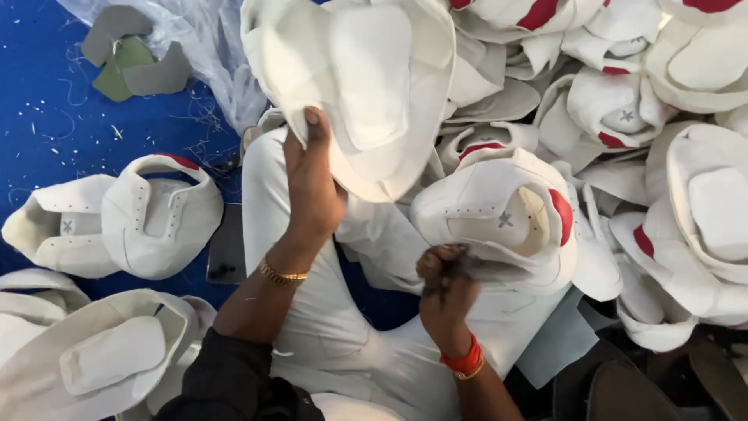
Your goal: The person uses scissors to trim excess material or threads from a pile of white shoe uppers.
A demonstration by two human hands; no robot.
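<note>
Your left hand (312,183) pinches a raised white shoe upper (366,86). Your right hand (446,284) has its grip pressed on another white upper (499,218) beside the pile (662,101).

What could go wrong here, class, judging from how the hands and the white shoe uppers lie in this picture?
1. The left hand pinches the raised white upper only at its edge, so it may slip.
2. The pile of uppers is heaped loosely beside the right hand, which grips another upper; pulling could topple it.
3. Thread scraps on the blue floor could cling to the white pieces.
</note>
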